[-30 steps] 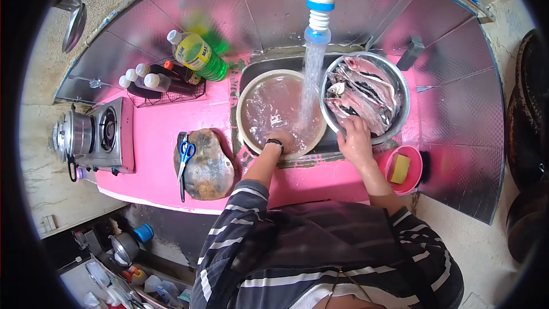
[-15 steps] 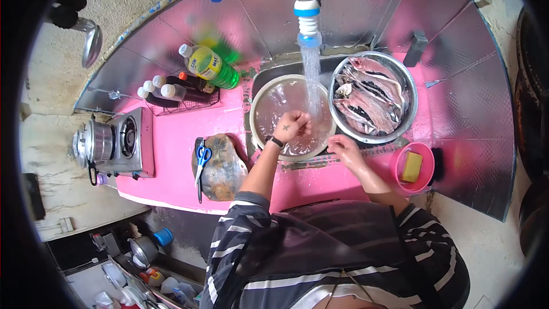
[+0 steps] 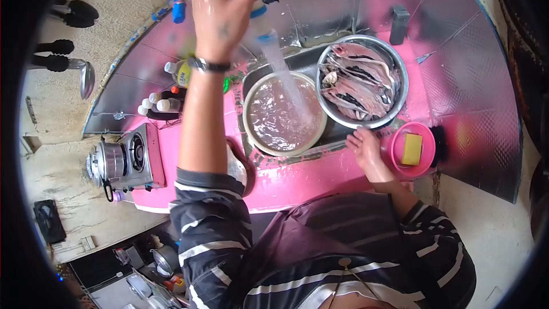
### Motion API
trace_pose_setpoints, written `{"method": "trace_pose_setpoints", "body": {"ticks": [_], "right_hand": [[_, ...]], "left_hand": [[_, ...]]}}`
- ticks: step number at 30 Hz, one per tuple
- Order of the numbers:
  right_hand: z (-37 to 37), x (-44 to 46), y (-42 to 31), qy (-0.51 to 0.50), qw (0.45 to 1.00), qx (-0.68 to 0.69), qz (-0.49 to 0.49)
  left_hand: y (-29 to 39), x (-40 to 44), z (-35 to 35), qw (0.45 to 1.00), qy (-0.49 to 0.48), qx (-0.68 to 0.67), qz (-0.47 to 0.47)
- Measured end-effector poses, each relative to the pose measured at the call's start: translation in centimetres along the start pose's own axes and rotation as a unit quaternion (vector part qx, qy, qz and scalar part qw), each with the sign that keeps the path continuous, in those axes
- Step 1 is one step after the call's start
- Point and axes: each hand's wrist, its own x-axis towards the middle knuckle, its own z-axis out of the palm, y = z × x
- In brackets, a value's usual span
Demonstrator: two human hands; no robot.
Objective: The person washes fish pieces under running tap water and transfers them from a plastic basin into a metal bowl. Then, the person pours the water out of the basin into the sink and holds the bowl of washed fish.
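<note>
My left hand [image 3: 223, 20] is raised high at the top, fingers spread and holding nothing, close to the tap and hiding part of it. From the tap's blue-ringed nozzle [image 3: 267, 38] a water stream [image 3: 290, 88] runs into a round basin [image 3: 249, 131] of cloudy, rippling water in the sink. Beside it stands a metal bowl [image 3: 404, 88] with several split-open fish [image 3: 366, 77]. My right hand [image 3: 365, 150] hovers just below that bowl, empty, with its fingers apart.
At right a pink tub [image 3: 394, 157] holds a yellow sponge [image 3: 412, 149]. Bottles [image 3: 168, 105] stand at the left beside a gas stove [image 3: 143, 154] with a pot [image 3: 111, 160]. My left arm covers most of the cutting board [image 3: 237, 171].
My left hand has risen from over the basin up to the tap, and its fingers have spread. My right hand has shifted slightly right. The view has turned a little.
</note>
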Motion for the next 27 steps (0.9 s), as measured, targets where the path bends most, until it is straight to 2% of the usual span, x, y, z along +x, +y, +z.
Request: {"method": "trace_pose_setpoints", "body": {"ticks": [1,4,7,8,9,11,15,16,17,18,20,21,22,24,25,27], "right_hand": [[-0.5,2.1,0.2,0.005,1.0,0.023,-0.004],[-1.1,6.3,-0.4,-0.022,0.995,0.091,-0.035],[-0.6,5.9,-0.3,-0.026,0.995,0.049,-0.081],[-0.4,6.4,-0.3,-0.021,0.993,0.074,-0.085],[-0.1,7.1,-0.4,-0.016,0.991,0.098,-0.089],[-0.5,8.0,0.0,-0.013,0.988,0.127,-0.09],[-0.9,9.1,0.3,-0.006,0.987,0.141,-0.076],[-0.9,8.8,0.2,0.0,0.987,0.137,-0.089],[-0.7,8.7,0.1,0.007,0.986,0.132,-0.102],[-0.5,8.6,0.0,0.012,0.983,0.14,-0.116],[-0.4,8.0,-0.7,0.003,0.985,0.136,-0.105],[-0.8,7.7,-1.1,0.001,0.987,0.13,-0.1],[-2.2,9.2,-0.7,-0.012,0.988,0.126,-0.089],[-2.8,8.3,-0.8,0.007,0.992,0.088,-0.094],[-2.2,6.8,-1.1,0.016,0.993,0.069,-0.097],[-1.2,3.8,-1.6,0.035,0.993,0.061,-0.091]], "left_hand": [[1.1,1.1,0.3,0.998,-0.016,-0.04,-0.036],[0.6,2.3,1.1,0.998,0.005,-0.04,-0.041],[-0.7,2.3,0.9,0.975,-0.033,-0.189,-0.11],[-4.7,2.2,0.6,0.951,-0.064,-0.292,-0.082],[-4.5,2.2,-0.2,0.954,-0.062,-0.288,-0.047],[-7.3,2.0,-1.5,0.919,-0.047,-0.365,-0.141],[-5.2,-2.4,0.0,0.945,0.097,-0.288,-0.121],[-5.3,-4.9,0.4,0.937,0.09,-0.303,-0.149],[-6.3,-8.5,1.4,0.924,0.094,-0.292,-0.228],[-7.8,-12.5,2.5,0.922,0.055,-0.273,-0.268],[-7.5,-20.5,6.3,0.845,-0.076,-0.266,-0.458],[-7.6,-25.1,8.4,0.808,-0.143,-0.259,-0.509],[-6.5,-29.0,10.8,0.766,-0.149,-0.27,-0.565],[-4.9,-33.2,13.7,0.737,-0.191,-0.328,-0.559],[-4.2,-33.1,14.0,0.62,-0.254,-0.413,-0.616],[-3.1,-34.3,16.4,0.552,-0.258,-0.434,-0.664]]}}
